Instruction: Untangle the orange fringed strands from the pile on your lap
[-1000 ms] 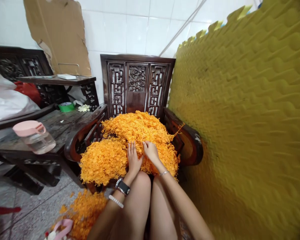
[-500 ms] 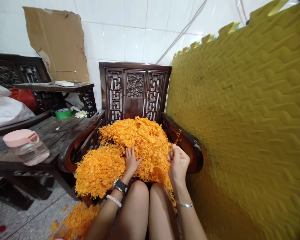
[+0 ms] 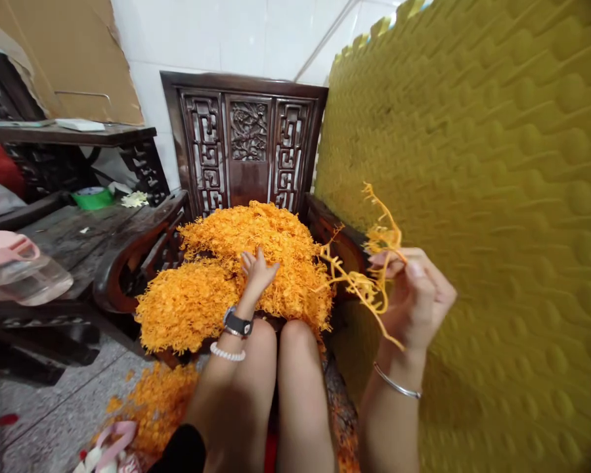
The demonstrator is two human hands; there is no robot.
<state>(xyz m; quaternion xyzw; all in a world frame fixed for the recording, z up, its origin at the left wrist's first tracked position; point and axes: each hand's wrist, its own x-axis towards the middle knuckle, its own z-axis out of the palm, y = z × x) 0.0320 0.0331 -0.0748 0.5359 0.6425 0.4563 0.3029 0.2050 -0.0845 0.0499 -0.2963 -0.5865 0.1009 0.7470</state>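
Note:
A big heap of orange, branching plastic-looking strands [image 3: 270, 226] lies on the seat of a dark carved wooden chair [image 3: 249, 180]. A second, rounded clump of the same pieces [image 3: 184, 305] sits at its front left. My left hand [image 3: 259, 274] rests on the heap with fingers spread, holding nothing. Off to the right and raised, my right hand [image 3: 414, 295] pinches a small tangle of orange branching strands [image 3: 362, 279] between thumb and fingers. Several strands of it dangle toward the heap, clear of my left hand.
A yellow foam mat [image 3: 473, 197] stands upright along the right side. At left, a wooden table [image 3: 73, 243] bears a pink-lidded clear bottle [image 3: 29, 269] and a green tape roll [image 3: 92, 198]. More orange pieces [image 3: 160, 401] lie on the floor at lower left.
My right hand has moved up and right, away from the heap, with a tangle of strands in its pinch. My left hand stays on the heap. The view has shifted.

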